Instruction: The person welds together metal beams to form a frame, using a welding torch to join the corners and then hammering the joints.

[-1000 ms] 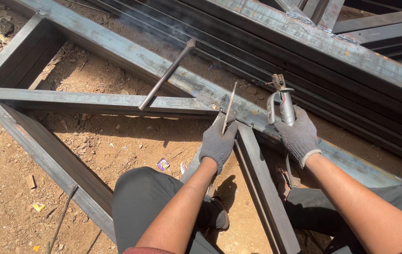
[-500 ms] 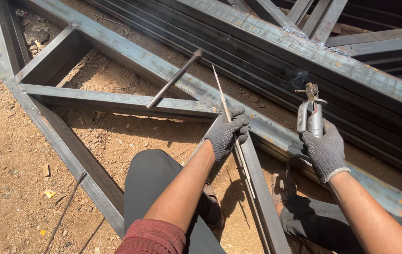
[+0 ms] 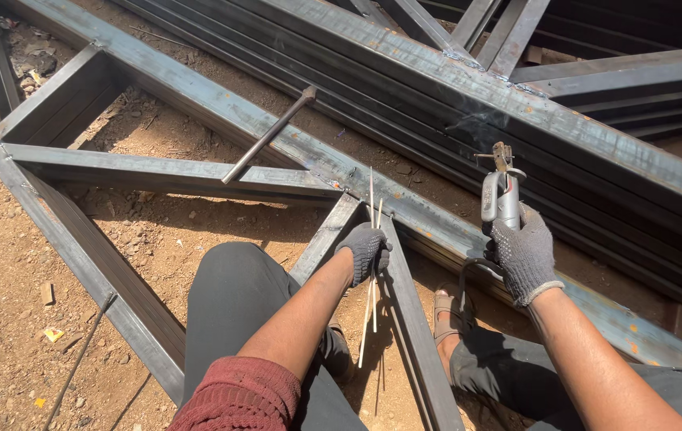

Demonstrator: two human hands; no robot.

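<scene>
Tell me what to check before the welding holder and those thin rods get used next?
1. Left hand gloved and holding the thin rods: ok.
2. Right hand gloved, firm grip on the electrode holder: ok.
3. Rod loaded in the holder's tip: not ok, it looks empty.
4. Steel frame lying flat on the ground: ok.
5. Loose steel bar resting across the frame, clear of both hands: ok.
6. Eye protection worn: cannot tell.
</scene>
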